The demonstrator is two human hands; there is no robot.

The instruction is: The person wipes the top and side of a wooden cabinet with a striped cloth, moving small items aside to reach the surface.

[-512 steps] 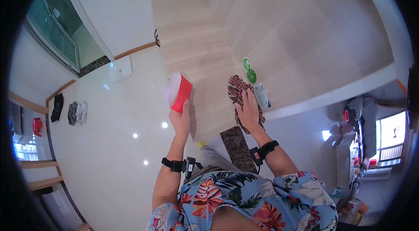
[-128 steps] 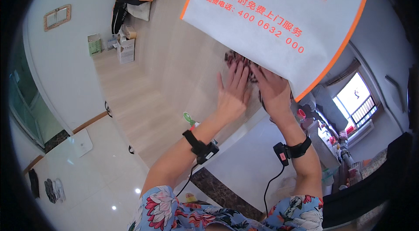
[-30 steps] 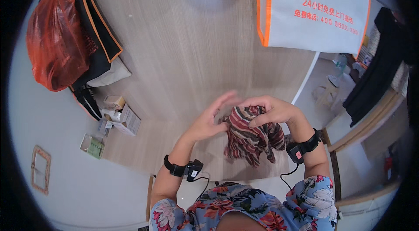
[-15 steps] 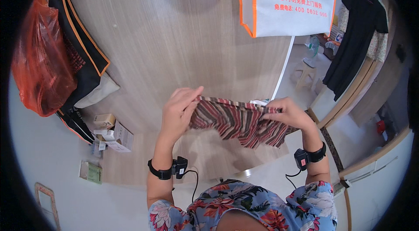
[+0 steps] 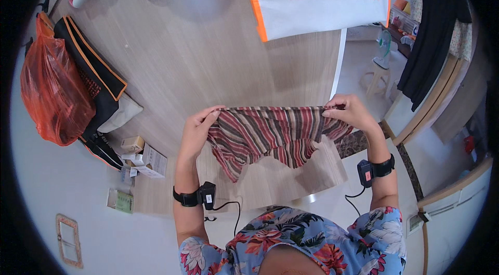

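Between my two hands hangs a striped cloth (image 5: 275,132) in red, brown and cream, its top edge drawn nearly straight and its lower edge uneven. My left hand (image 5: 200,128) pinches the top left corner between thumb and fingers. At the other end my right hand (image 5: 349,112) grips the top edge, and a loose bit of cloth droops beyond it. The cloth is thin and gathered in folds; what kind of piece it is, I cannot tell. Both wrists wear black straps with small boxes and cables.
Below the cloth lies a wood-grain surface (image 5: 291,184). Small boxes (image 5: 150,161) stand at its left. A red plastic bag (image 5: 54,88) and a black bag (image 5: 96,64) hang at the left. Overhead hangs a white bag with orange edging (image 5: 317,0). A black dress (image 5: 434,36) hangs at the right.
My hands have pulled the cloth's top edge straighter and slightly wider. The cloth has spread and hangs flatter. The whole view has shifted a little.
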